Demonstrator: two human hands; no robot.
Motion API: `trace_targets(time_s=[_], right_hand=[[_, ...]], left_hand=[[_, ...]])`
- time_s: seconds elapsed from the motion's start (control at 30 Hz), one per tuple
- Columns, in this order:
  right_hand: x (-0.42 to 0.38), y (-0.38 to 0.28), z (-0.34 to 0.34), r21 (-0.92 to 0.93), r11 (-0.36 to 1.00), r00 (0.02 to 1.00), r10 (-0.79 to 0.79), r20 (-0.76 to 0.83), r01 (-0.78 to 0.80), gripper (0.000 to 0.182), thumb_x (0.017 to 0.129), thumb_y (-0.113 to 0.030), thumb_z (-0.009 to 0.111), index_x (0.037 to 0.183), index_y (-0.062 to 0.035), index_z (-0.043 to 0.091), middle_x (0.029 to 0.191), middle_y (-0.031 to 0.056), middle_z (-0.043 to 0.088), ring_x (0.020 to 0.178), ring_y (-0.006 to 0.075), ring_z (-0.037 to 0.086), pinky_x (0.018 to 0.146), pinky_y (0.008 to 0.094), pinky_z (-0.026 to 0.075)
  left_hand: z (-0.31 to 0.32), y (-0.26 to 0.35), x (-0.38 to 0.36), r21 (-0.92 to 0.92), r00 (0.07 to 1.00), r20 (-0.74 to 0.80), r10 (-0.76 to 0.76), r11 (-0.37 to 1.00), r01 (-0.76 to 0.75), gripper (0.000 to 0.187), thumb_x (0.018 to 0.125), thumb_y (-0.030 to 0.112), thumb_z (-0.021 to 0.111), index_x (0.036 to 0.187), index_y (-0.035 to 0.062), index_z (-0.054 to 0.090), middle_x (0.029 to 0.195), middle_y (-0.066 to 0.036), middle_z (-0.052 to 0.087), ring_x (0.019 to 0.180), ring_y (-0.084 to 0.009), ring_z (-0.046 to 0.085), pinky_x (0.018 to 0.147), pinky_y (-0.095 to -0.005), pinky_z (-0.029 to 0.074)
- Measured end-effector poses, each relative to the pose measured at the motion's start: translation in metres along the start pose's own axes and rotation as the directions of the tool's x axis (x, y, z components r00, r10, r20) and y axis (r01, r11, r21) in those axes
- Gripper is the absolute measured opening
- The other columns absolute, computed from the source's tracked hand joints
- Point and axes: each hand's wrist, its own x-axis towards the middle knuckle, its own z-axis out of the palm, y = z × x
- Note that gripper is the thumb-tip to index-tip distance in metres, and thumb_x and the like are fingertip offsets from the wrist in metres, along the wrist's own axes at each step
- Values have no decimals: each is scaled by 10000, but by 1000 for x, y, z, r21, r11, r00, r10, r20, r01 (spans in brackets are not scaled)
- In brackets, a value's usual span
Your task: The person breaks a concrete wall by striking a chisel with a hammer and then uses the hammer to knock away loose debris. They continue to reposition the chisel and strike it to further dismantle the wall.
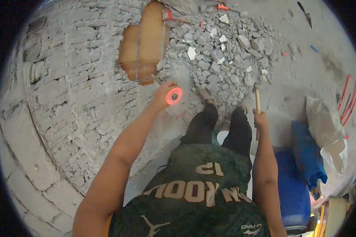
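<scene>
My left hand (162, 94) is wrapped round a chisel with a round pink-orange hand guard (174, 96). Its metal tip points up and left, beside the lower edge of an opening in the rough wall (87, 79), where a brown surface (146, 39) shows. On the right, my right hand (260, 119) grips the light wooden handle (258, 100) of a tool, held upright in view. The tool's head is hard to make out against the grey rubble.
Broken grey rubble (209, 59) is heaped beyond my feet. A blue barrel (290, 189), a white sack (324, 122) and red bent tubing (347, 98) are at the right. A trowel-like tool (305, 15) lies at the upper right.
</scene>
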Motion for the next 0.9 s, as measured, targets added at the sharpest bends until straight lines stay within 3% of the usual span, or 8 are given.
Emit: trace_targets(time_s=[0.07, 0.13, 0.23, 0.5, 0.57, 0.67, 0.83, 0.9], right_hand=[[2, -5, 7, -34, 999, 1000, -23, -15, 22, 387, 866, -409, 610, 751, -48, 527, 518, 30, 464, 394, 162, 467, 379, 333, 406], [-3, 3, 8, -63, 998, 999, -15, -40, 13, 397, 864, -402, 610, 722, -42, 524, 519, 41, 473, 390, 167, 476, 366, 337, 401], [-9, 31, 3, -29, 1000, 997, -11, -77, 8, 462, 850, -415, 622, 766, 40, 612, 557, 124, 565, 431, 226, 562, 408, 364, 449], [-70, 55, -23, -136, 989, 976, 28, -216, -58, 442, 849, -399, 636, 630, -35, 514, 486, 52, 468, 370, 185, 485, 357, 353, 405], [-95, 45, -25, 63, 998, 971, 44, -235, -30, 450, 853, -415, 641, 656, -29, 517, 489, 48, 460, 372, 184, 484, 357, 350, 404], [-105, 25, -24, 35, 995, 957, 98, -273, -92, 479, 836, -428, 662, 640, -10, 532, 519, 67, 517, 412, 205, 537, 390, 361, 443], [-163, -74, -9, 295, 956, 952, 84, -294, 7, 388, 869, -429, 634, 726, -87, 518, 527, -22, 428, 393, 105, 416, 354, 285, 359], [-191, -118, -7, 290, 917, 947, -202, -251, 273, 377, 894, -420, 606, 735, -98, 490, 540, -29, 427, 409, 93, 423, 364, 270, 363]], left_hand=[[-40, -6, 15, 416, 971, 24, 237, 881, -225, 331, 652, 165, 737, 960, 88, 643, 1005, -82, 607, 959, -295, 572, 794, -376, 474], [-79, -25, 35, 405, 911, -72, 407, 846, -346, 287, 653, 149, 714, 930, 99, 658, 1005, -68, 606, 934, -294, 570, 764, -383, 472], [-137, -7, 46, 488, 937, -112, 330, 840, -237, 259, 660, 133, 705, 913, 98, 666, 1003, -74, 609, 938, -290, 571, 760, -385, 467], [-222, 6, 54, 542, 828, -191, 527, 760, -359, 299, 659, 119, 717, 947, 67, 657, 979, -92, 618, 924, -288, 588, 765, -381, 471], [-227, -5, 54, 546, 833, -220, 508, 772, -326, 349, 631, 112, 734, 968, 65, 657, 981, -104, 617, 910, -289, 594, 769, -376, 476], [-230, -8, 53, 263, 866, -276, 418, 899, -350, 222, 696, 75, 686, 912, 48, 647, 949, -96, 611, 879, -303, 596, 747, -380, 469], [-221, -8, 42, 427, 737, -385, 555, 815, -391, 215, 683, 90, 708, 886, 61, 645, 898, -100, 586, 841, -292, 599, 720, -364, 477], [-228, -12, 42, 426, 744, -370, 556, 813, -396, 231, 675, 97, 718, 893, 70, 645, 891, -98, 593, 815, -288, 599, 720, -369, 474]])
